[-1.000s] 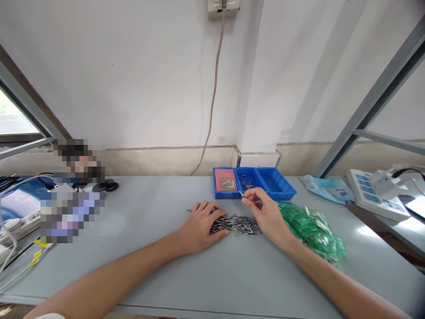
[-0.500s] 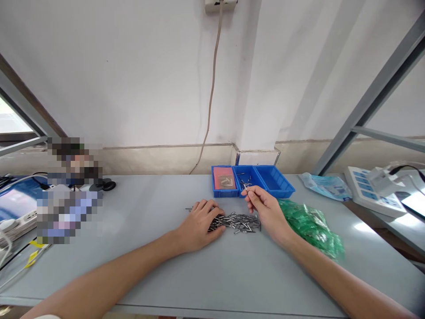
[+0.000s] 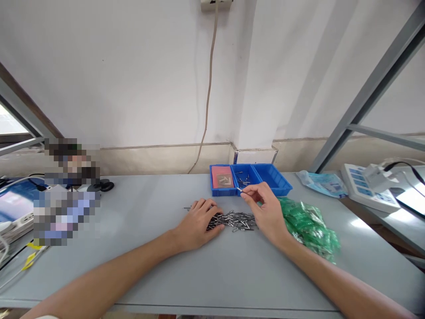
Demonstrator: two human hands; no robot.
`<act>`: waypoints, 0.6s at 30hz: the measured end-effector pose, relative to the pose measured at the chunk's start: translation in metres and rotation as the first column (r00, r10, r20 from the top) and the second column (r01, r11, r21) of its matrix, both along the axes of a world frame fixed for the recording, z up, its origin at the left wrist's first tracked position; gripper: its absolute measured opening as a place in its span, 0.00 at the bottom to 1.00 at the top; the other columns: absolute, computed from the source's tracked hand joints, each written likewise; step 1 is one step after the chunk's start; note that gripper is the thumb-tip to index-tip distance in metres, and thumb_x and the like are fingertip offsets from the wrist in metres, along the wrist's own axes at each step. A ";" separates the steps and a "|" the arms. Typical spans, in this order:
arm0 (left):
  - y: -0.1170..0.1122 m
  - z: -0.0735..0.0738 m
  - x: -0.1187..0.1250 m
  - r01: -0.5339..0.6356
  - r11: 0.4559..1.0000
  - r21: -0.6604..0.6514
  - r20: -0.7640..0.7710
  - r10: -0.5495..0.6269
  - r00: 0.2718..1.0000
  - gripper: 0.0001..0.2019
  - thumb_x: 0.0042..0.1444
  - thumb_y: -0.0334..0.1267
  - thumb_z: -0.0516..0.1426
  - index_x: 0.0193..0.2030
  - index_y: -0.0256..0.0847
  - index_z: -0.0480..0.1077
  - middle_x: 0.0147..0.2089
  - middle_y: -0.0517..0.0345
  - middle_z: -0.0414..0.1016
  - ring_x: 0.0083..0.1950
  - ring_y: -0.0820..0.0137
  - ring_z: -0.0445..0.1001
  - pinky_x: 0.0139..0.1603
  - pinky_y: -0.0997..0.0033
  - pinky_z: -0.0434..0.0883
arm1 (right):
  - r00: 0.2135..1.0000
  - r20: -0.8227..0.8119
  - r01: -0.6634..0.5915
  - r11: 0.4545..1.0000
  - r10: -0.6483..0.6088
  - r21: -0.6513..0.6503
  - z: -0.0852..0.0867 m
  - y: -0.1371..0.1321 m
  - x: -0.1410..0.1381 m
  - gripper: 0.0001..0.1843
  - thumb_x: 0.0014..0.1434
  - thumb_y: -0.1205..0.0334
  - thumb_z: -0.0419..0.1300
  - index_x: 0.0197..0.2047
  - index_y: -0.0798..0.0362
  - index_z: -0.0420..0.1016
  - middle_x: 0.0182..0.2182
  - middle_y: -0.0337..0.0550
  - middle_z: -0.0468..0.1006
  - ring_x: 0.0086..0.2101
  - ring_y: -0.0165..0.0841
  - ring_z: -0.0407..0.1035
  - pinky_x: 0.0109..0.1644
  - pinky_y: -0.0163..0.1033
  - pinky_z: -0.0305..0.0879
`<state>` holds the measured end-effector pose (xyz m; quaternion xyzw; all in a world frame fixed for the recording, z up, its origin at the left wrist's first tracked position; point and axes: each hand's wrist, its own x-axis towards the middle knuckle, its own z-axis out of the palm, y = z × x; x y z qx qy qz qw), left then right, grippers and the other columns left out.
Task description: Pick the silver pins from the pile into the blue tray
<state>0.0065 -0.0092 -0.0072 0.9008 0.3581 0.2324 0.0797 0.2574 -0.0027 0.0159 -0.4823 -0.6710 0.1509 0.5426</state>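
A heap of thin metal rivets (image 3: 235, 219) lies on the grey table. My left hand (image 3: 199, 221) rests palm down at the heap's left end, thumb and fingers apart around it, partly hiding the rivets there. One thin pin (image 3: 187, 208) pokes out past its fingertips. Between the thumb and fingertips of my right hand (image 3: 265, 206) is a single rivet (image 3: 239, 190), its pale end pointing left. This hand is just in front of a blue three-compartment bin (image 3: 223, 192). Several loose rivets (image 3: 244, 180) lie in the middle compartment.
The bin's left compartment holds a pink card (image 3: 219, 172) with a small clear bag. Green plastic packaging (image 3: 308, 226) lies beside my right forearm. Farther right are a blue-white packet (image 3: 323, 184) and a power strip (image 3: 367, 188). Cables (image 3: 25, 274) lie at the left.
My right hand has turned at the wrist, so the rivet in its fingertips now points left instead of up. My left hand has stayed on the heap. The view has shifted slightly.
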 end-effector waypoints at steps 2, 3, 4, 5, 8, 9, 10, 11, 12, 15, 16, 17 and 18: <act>0.000 0.000 0.000 -0.003 1.000 0.004 0.000 0.003 1.000 0.14 0.72 0.46 0.59 0.59 0.47 0.70 0.58 0.52 0.72 0.56 0.57 0.69 0.57 0.54 0.67 | 0.999 -0.025 -0.028 0.999 0.027 -0.035 0.000 0.000 -0.001 0.07 0.69 0.53 0.64 0.43 0.46 0.79 0.38 0.42 0.74 0.37 0.38 0.69 0.43 0.44 0.67; 0.000 0.000 0.000 -0.003 1.000 0.005 0.000 0.003 1.000 0.13 0.72 0.45 0.59 0.59 0.47 0.70 0.58 0.52 0.72 0.56 0.57 0.69 0.57 0.54 0.67 | 0.997 -0.050 -0.054 0.996 0.050 -0.066 0.000 0.000 -0.001 0.08 0.69 0.51 0.64 0.43 0.46 0.79 0.38 0.43 0.75 0.38 0.38 0.70 0.43 0.44 0.67; 0.000 0.000 0.000 -0.002 1.000 0.006 0.000 0.002 1.000 0.13 0.72 0.45 0.58 0.59 0.47 0.70 0.58 0.52 0.72 0.56 0.57 0.69 0.57 0.54 0.67 | 0.993 -0.087 -0.089 0.990 0.080 -0.109 0.000 0.000 -0.001 0.10 0.69 0.50 0.63 0.43 0.46 0.79 0.39 0.43 0.76 0.37 0.38 0.70 0.42 0.44 0.67; 0.000 0.000 0.000 0.000 1.000 0.006 -0.001 0.000 1.000 0.13 0.72 0.45 0.58 0.59 0.47 0.70 0.57 0.52 0.72 0.56 0.57 0.69 0.57 0.54 0.67 | 0.984 -0.137 -0.133 0.978 0.112 -0.159 0.000 0.001 -0.001 0.12 0.69 0.48 0.63 0.44 0.47 0.78 0.39 0.44 0.77 0.36 0.37 0.69 0.41 0.43 0.67; 0.000 0.001 0.000 0.001 1.000 0.001 -0.004 -0.001 1.000 0.13 0.71 0.45 0.59 0.59 0.47 0.70 0.58 0.52 0.72 0.56 0.57 0.69 0.57 0.54 0.67 | 0.933 -0.324 -0.253 0.927 0.158 -0.278 0.001 0.004 0.000 0.18 0.69 0.43 0.62 0.45 0.49 0.79 0.40 0.44 0.78 0.30 0.33 0.66 0.35 0.41 0.66; 0.000 0.001 0.000 0.001 1.000 -0.002 -0.005 -0.001 1.000 0.13 0.71 0.45 0.59 0.59 0.47 0.70 0.58 0.52 0.72 0.56 0.58 0.69 0.57 0.54 0.67 | 0.914 -0.376 -0.274 0.916 0.153 -0.292 0.000 0.005 0.001 0.19 0.68 0.42 0.62 0.44 0.50 0.79 0.40 0.44 0.78 0.28 0.31 0.65 0.33 0.40 0.65; 0.000 0.001 0.000 0.001 1.000 -0.004 -0.006 -0.001 1.000 0.13 0.71 0.45 0.59 0.59 0.47 0.70 0.58 0.52 0.72 0.56 0.58 0.69 0.58 0.54 0.67 | 0.898 -0.416 -0.283 0.912 0.144 -0.296 0.000 0.005 0.001 0.19 0.67 0.41 0.63 0.44 0.50 0.79 0.39 0.44 0.78 0.28 0.30 0.64 0.32 0.39 0.64; 0.000 0.002 0.000 0.001 1.000 -0.006 -0.006 -0.001 1.000 0.13 0.71 0.45 0.59 0.59 0.47 0.70 0.58 0.52 0.72 0.56 0.58 0.69 0.58 0.54 0.67 | 0.887 -0.441 -0.288 0.911 0.137 -0.296 0.000 0.006 0.002 0.20 0.67 0.41 0.64 0.44 0.50 0.80 0.38 0.43 0.77 0.28 0.30 0.64 0.32 0.38 0.63; 0.000 0.002 0.000 0.002 1.000 -0.007 -0.007 -0.002 1.000 0.13 0.71 0.45 0.59 0.59 0.47 0.70 0.58 0.52 0.72 0.56 0.58 0.69 0.58 0.54 0.67 | 0.879 -0.458 -0.291 0.910 0.132 -0.296 0.000 0.006 0.002 0.20 0.66 0.41 0.64 0.43 0.50 0.80 0.38 0.42 0.77 0.28 0.29 0.64 0.31 0.38 0.63; 0.000 0.001 0.000 0.003 1.000 -0.007 -0.006 -0.003 1.000 0.13 0.72 0.45 0.58 0.59 0.47 0.70 0.58 0.52 0.72 0.56 0.58 0.68 0.58 0.54 0.66 | 0.870 -0.476 -0.300 0.906 0.130 -0.300 0.000 0.006 0.003 0.19 0.67 0.41 0.64 0.43 0.50 0.80 0.36 0.40 0.75 0.27 0.28 0.63 0.31 0.36 0.62; 0.000 0.001 0.000 0.004 1.000 -0.008 -0.005 -0.004 1.000 0.13 0.72 0.45 0.58 0.59 0.47 0.70 0.58 0.52 0.72 0.56 0.58 0.68 0.58 0.54 0.66 | 0.870 -0.474 -0.302 0.905 0.133 -0.300 0.001 0.006 0.003 0.19 0.67 0.41 0.64 0.43 0.50 0.80 0.36 0.40 0.75 0.27 0.28 0.63 0.32 0.36 0.62; 0.000 0.000 0.000 0.004 1.000 -0.008 -0.004 -0.004 1.000 0.13 0.72 0.45 0.58 0.59 0.47 0.70 0.58 0.52 0.72 0.56 0.58 0.68 0.58 0.53 0.66 | 0.871 -0.471 -0.304 0.904 0.136 -0.301 0.001 0.006 0.002 0.19 0.67 0.41 0.64 0.44 0.50 0.80 0.36 0.40 0.75 0.27 0.28 0.63 0.32 0.36 0.62; 0.000 0.000 0.000 0.003 1.000 -0.009 -0.003 -0.003 1.000 0.13 0.72 0.45 0.57 0.59 0.47 0.70 0.58 0.52 0.72 0.56 0.57 0.68 0.58 0.53 0.66 | 0.872 -0.469 -0.305 0.903 0.138 -0.301 0.000 0.005 0.002 0.19 0.67 0.41 0.64 0.43 0.50 0.80 0.36 0.40 0.75 0.27 0.28 0.63 0.32 0.36 0.62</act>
